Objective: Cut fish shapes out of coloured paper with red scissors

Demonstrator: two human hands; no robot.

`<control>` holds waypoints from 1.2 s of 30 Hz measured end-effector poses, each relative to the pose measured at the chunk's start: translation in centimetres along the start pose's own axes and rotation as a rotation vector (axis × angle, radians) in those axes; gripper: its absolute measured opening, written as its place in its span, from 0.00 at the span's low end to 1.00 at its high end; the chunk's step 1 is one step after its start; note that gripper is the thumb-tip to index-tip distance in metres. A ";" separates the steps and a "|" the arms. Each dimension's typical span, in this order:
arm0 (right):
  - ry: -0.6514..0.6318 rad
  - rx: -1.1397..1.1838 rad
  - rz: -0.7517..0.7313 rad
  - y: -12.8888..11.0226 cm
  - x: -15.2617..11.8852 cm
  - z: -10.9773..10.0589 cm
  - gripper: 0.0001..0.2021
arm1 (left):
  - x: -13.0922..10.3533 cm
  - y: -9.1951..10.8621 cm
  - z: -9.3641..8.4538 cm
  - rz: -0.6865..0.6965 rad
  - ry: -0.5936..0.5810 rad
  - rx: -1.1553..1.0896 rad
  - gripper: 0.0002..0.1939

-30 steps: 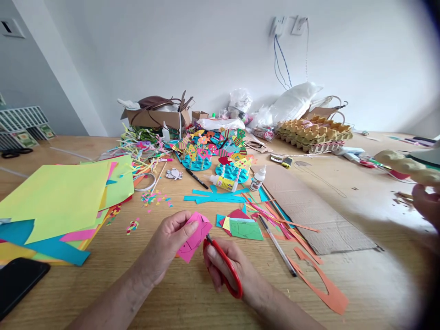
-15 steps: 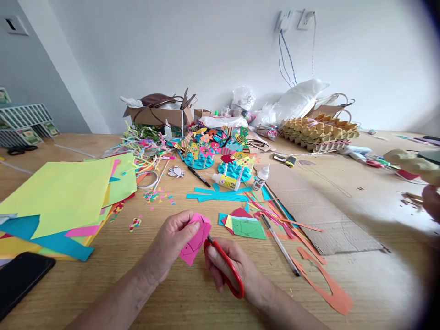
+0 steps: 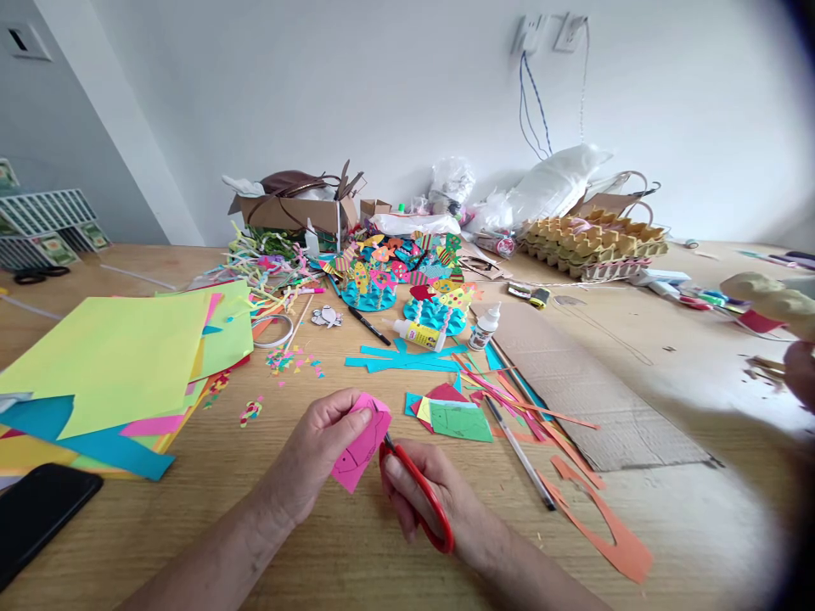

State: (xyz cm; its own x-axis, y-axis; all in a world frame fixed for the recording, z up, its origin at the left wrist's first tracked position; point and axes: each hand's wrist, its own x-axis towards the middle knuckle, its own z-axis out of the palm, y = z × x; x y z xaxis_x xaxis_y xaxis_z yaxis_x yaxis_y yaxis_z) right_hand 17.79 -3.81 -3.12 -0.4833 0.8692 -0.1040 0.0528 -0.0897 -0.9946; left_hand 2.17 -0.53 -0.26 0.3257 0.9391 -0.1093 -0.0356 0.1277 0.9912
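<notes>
Between the thumb and fingers of my left hand [image 3: 328, 441] is a pink piece of paper [image 3: 361, 445] with a fish outline drawn in black. Red-handled scissors [image 3: 424, 496] sit in my right hand [image 3: 439, 492], their blades at the paper's right edge. How far the blades are apart I cannot tell. Just beyond the hands lies a green paper piece [image 3: 459, 421] with a drawn fish, on top of red, yellow and blue pieces. A clear pen [image 3: 522, 454] and an orange paper offcut [image 3: 604, 530] with a cut-out hole are to the right.
Coloured paper sheets [image 3: 120, 356] and a black phone [image 3: 44, 518] are on the left. Glue bottles [image 3: 484, 329] stand and lie before blue bases with paper fish [image 3: 433, 316]. A cardboard sheet [image 3: 592, 399] and egg trays [image 3: 592, 246] lie right. Another person's hand [image 3: 800, 373] shows at the right edge.
My hands, the pink paper and the scissors stay almost where they were. At the right edge, the other person's hand and the egg-carton piece have shifted slightly.
</notes>
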 end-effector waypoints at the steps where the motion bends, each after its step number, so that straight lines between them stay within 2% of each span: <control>1: 0.000 -0.002 -0.002 0.0 0.0 0.0 0.24 | 0.0 0.0 0.0 0.005 -0.001 0.001 0.12; 24: 0.029 -0.022 0.020 -0.5 0.0 0.3 0.25 | 0.0 -0.1 0.0 -0.002 0.006 -0.021 0.11; 36: 0.061 -0.070 0.022 -0.1 0.1 0.2 0.25 | -0.1 0.0 0.0 -0.008 -0.012 -0.043 0.09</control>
State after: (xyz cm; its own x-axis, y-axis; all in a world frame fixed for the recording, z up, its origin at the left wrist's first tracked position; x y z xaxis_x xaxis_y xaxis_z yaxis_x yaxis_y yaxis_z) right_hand 17.51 -3.80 -3.08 -0.4277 0.8955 -0.1231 0.1244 -0.0765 -0.9893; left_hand 2.10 -0.59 -0.22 0.3375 0.9342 -0.1159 -0.0731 0.1487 0.9862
